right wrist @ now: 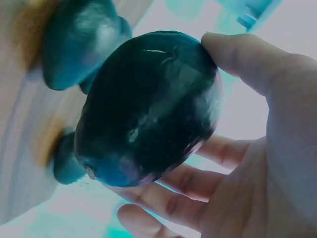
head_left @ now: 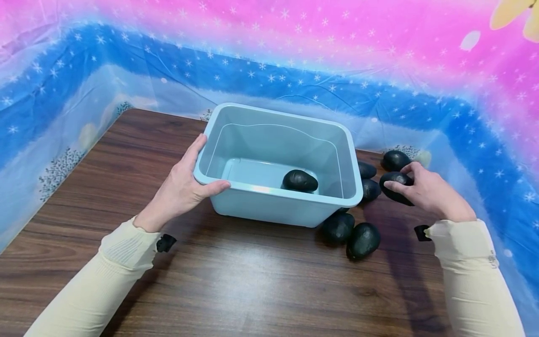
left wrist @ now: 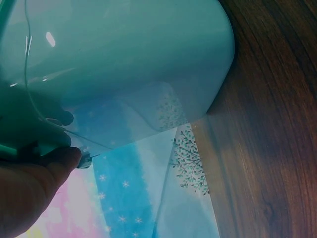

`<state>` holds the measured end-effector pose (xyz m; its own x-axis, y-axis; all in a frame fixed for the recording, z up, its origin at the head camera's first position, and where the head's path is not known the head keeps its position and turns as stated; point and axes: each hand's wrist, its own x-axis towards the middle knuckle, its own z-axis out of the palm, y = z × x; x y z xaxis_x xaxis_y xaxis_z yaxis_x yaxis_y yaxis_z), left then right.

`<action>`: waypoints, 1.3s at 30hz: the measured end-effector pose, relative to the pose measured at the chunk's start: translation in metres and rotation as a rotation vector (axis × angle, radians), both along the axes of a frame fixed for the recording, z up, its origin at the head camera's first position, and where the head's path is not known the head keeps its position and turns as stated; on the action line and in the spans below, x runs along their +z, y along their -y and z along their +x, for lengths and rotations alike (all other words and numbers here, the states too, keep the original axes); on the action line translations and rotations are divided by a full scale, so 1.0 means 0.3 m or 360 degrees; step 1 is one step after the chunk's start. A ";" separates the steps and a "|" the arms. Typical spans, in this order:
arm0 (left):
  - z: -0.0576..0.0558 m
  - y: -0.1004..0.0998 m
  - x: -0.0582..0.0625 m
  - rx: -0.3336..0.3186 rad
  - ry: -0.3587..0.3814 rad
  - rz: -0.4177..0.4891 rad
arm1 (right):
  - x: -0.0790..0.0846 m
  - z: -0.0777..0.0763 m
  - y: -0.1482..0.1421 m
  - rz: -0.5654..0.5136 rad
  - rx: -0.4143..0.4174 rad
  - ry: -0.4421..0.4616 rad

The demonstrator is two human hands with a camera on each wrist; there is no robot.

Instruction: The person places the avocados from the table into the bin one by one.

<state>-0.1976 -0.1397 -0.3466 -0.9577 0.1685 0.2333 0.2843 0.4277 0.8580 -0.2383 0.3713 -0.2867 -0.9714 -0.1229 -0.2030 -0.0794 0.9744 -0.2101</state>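
Note:
My left hand (head_left: 177, 189) grips the left end of a light blue-grey plastic bin (head_left: 261, 206), thumb over the front rim and fingers along the outer side. In the left wrist view the thumb (left wrist: 62, 161) shows by the bin wall (left wrist: 148, 59). One dark avocado (head_left: 300, 181) lies inside on the bin's floor. To the right of the bin, my right hand (head_left: 435, 192) holds another dark avocado (head_left: 393, 189) between thumb and fingers. From the right wrist view, the held avocado (right wrist: 148, 109) is whole, with its stem end at the lower left.
Two avocados (head_left: 338, 228) (head_left: 364, 241) lie on the wooden table (head_left: 252, 281) at the bin's front right corner. Others lie along its right side, partly hidden, and one avocado (head_left: 395, 160) sits farther back. A patterned cloth (head_left: 269, 70) hangs behind the table.

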 end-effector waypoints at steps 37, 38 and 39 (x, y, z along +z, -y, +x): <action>0.003 -0.003 -0.002 -0.0001 -0.0010 0.0017 | 0.256 0.068 0.199 0.0022 -0.0023 -0.0508; 0.003 -0.003 -0.002 0.0000 -0.0010 0.0012 | 0.261 0.072 0.206 0.0018 -0.0013 -0.0518; 0.003 -0.003 -0.002 0.0001 -0.0010 0.0011 | 0.267 0.077 0.214 0.0012 -0.0002 -0.0530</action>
<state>-0.1967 -0.1387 -0.3472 -0.9563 0.1662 0.2405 0.2894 0.4223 0.8590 -0.2154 0.3072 -0.2067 -0.9848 -0.1211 0.1246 -0.1410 0.9761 -0.1656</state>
